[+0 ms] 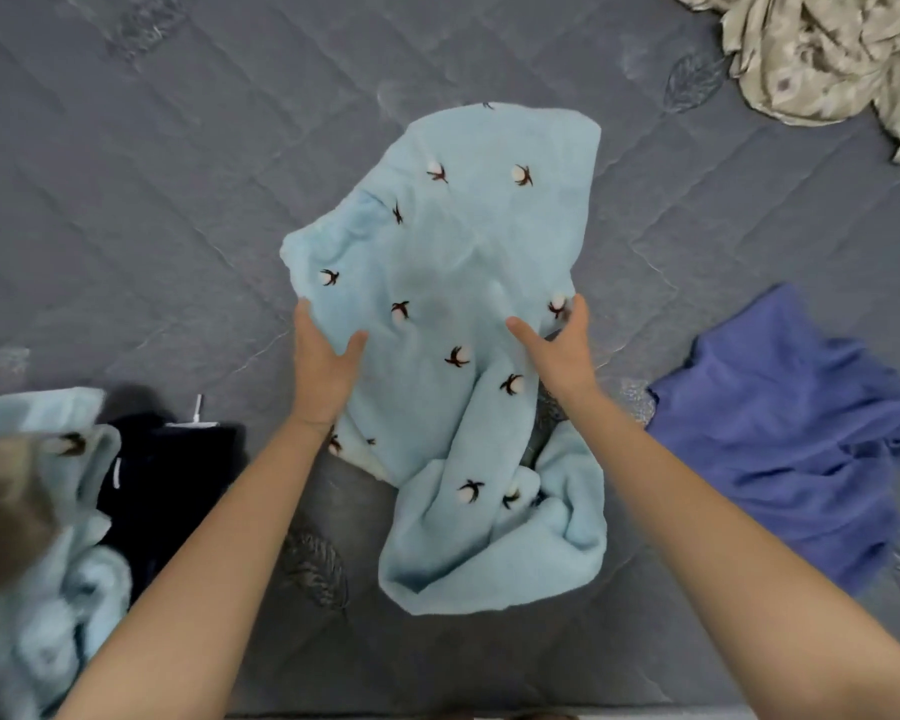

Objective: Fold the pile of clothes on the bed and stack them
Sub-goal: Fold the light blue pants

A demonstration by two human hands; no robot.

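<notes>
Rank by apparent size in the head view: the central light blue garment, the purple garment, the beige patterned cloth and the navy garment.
1. central light blue garment
2. purple garment
3. beige patterned cloth and navy garment: look alike; one cropped, one partly covered.

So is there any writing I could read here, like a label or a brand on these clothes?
No readable text anywhere in the picture.
White tag on the dark garment: too small and blurred to read.
Light blue cloth: the dark marks are a printed pattern, not letters.
</notes>
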